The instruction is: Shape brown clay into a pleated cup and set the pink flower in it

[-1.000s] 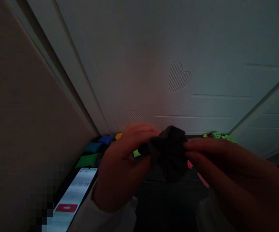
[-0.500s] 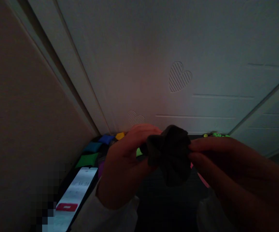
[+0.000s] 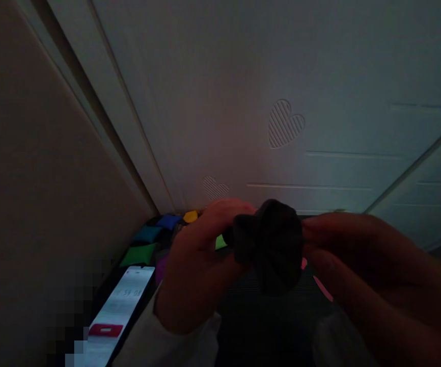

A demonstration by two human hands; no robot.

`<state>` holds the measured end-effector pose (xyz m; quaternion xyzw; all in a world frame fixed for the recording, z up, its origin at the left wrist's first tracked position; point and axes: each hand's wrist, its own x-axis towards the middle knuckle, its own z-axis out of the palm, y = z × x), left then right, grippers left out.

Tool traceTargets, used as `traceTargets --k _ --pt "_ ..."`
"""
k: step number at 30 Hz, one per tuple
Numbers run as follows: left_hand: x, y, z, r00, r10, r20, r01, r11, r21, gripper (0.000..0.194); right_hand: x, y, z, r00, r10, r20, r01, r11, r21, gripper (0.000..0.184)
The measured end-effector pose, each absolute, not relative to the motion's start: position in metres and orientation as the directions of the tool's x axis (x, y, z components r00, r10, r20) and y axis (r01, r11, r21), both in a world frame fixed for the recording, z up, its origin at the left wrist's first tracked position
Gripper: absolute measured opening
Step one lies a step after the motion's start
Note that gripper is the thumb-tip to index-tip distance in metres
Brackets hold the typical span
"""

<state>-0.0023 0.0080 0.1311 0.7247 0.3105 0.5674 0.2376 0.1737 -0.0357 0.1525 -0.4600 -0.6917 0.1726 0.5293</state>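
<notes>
In the middle of the head view is a dark, ruffled piece [image 3: 276, 250] with folds fanning out like petals. The dim light hides what it is made of. My left hand [image 3: 201, 265] is closed around its narrower left side, thumb below and fingers above. At its right edge, my right hand [image 3: 361, 270] has thumb and forefinger close together on the rim. Those fingertips are dark and slightly blurred.
A lit phone [image 3: 123, 306] lies at lower left. Beyond it are small coloured pieces: green [image 3: 139, 254], teal [image 3: 147, 234], blue [image 3: 169, 221] and yellow [image 3: 190, 216]. A pink strip [image 3: 323, 288] lies on the dark surface [image 3: 258, 331]. A white panel with heart reliefs [image 3: 285, 125] rises behind.
My right thumb has shifted slightly right, and its fingertips look less tightly pinched at the dark piece's edge. My left hand stays nearly still. The phone's digits have changed.
</notes>
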Motion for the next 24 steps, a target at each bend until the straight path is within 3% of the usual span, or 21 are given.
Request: traceTargets --k 6,14,24 --pt "-0.0026 0.0089 0.1316 0.156 0.692 0.705 0.223 -0.72 0.657 0.024 0.172 -0.0347 0.1521 -0.042 0.812 0.582 0.534 0.51 -0.674 0.024" --pt "-0.0045 0.0079 0.1341 0.201 0.669 0.716 0.253 -0.741 0.622 0.027 0.1726 -0.034 0.152 -0.074 0.816 0.574 0.496 0.529 -0.688 0.026" --pt "-0.0027 0.0045 0.1344 0.162 0.751 0.64 0.214 -0.66 0.72 0.027 0.1735 -0.0327 0.1504 -0.061 0.827 0.559 0.499 0.51 -0.701 0.024"
